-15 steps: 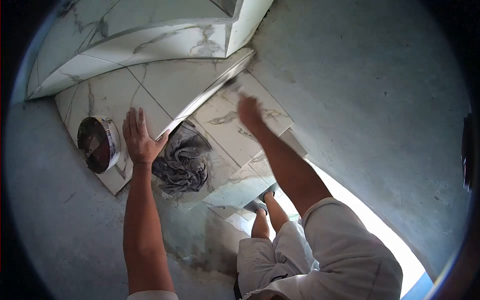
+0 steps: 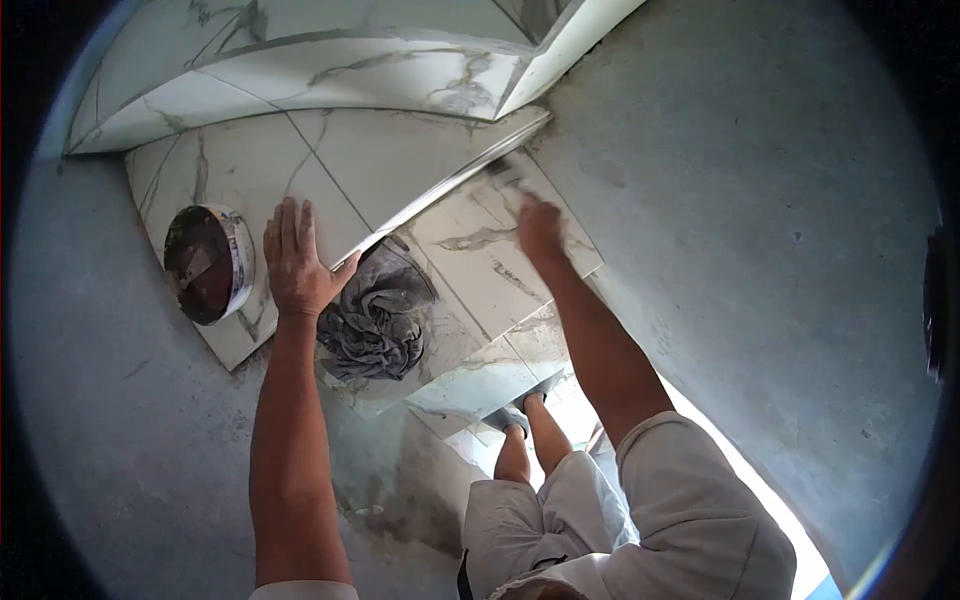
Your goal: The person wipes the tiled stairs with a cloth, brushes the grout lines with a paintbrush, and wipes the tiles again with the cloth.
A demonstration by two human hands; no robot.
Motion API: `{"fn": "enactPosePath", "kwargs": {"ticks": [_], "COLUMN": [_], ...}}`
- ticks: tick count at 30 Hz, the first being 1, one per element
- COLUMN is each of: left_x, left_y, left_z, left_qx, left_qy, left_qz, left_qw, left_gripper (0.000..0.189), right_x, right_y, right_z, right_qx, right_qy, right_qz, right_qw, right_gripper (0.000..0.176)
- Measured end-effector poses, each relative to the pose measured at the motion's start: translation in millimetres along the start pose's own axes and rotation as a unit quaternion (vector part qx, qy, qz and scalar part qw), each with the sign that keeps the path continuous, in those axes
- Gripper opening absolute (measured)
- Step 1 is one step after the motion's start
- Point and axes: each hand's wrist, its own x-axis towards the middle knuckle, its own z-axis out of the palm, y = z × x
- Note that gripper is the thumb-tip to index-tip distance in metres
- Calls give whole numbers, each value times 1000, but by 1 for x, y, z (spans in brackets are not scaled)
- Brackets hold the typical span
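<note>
My left hand (image 2: 298,262) lies flat on the marble-patterned tiled step (image 2: 355,170), fingers stretched out, with the thumb over the step's front edge. Farther right, my right hand (image 2: 541,228) is closed around a scraper (image 2: 510,174), smeared by motion. Its dark, flat blade is close to the inner corner where the step's edge meets the lower tread (image 2: 485,245); whether it touches cannot be told. Left of my left hand, an open round tub (image 2: 240,265) with dark residue inside stands on the step. A crumpled grey cloth (image 2: 375,330) lies on the lower tread between my arms.
Another tiled step (image 2: 400,72) rises above. Grey plastered walls flank the stairs, one at the right (image 2: 730,200) and one at the left (image 2: 110,400). Lower tiled steps lead down to my feet (image 2: 520,408), with bright light beside them.
The view has shifted, so the stairs appear farther right. My right hand still grips the scraper near the step's edge, its blur suggesting motion. The left hand stays flat on the step.
</note>
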Motion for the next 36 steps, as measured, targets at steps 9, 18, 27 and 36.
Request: {"fn": "enactPosePath", "kwargs": {"ticks": [9,18,27,36], "left_x": [1,0,2,0], "left_y": [0,1,2,1], "left_z": [2,2,2,2], "left_qx": [-13,6,10,-7], "left_qy": [18,4,-19,2], "left_qz": [3,3,-13,7], "left_qw": [1000,1000,1000,1000], "left_gripper": [93,93,94,92], "right_x": [-108,-101,-132,-34], "right_y": [16,-38,-161,-48], "right_z": [-22,78,66,-6], "right_qx": [135,88,394,257], "right_qy": [16,186,-53,222], "right_qz": [-56,-86,102,269], "right_qw": [989,975,912,901], "right_gripper": [34,43,41,25]}}
